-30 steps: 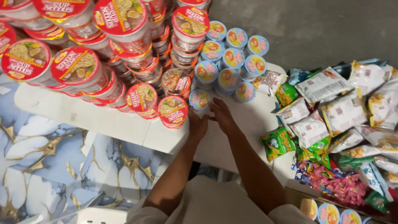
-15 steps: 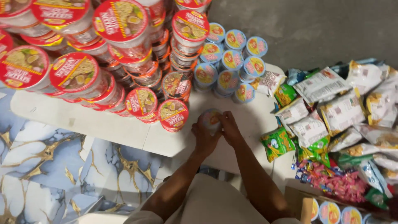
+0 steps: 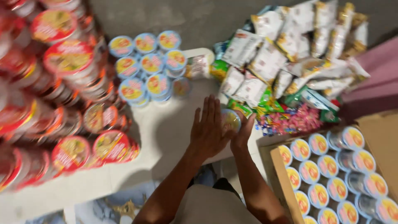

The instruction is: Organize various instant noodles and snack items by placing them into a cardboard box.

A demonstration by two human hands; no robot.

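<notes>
Both my hands are pressed around one small blue-rimmed noodle cup above the white table. My left hand lies flat against its left side with the fingers straight. My right hand cups it from the right and below. A stack of the same blue-rimmed cups stands on the table beyond my hands. Lower right, an open cardboard box holds several more of these cups in rows.
Large red-lidded noodle bowls are piled high along the left. Many snack and noodle packets and a bag of pink sweets lie heaped at the upper right. Grey floor shows behind; a marble-patterned floor shows lower left.
My hands, holding the cup, have swung right from the cup stack toward the box, and my head has turned right, bringing the cardboard box into view.
</notes>
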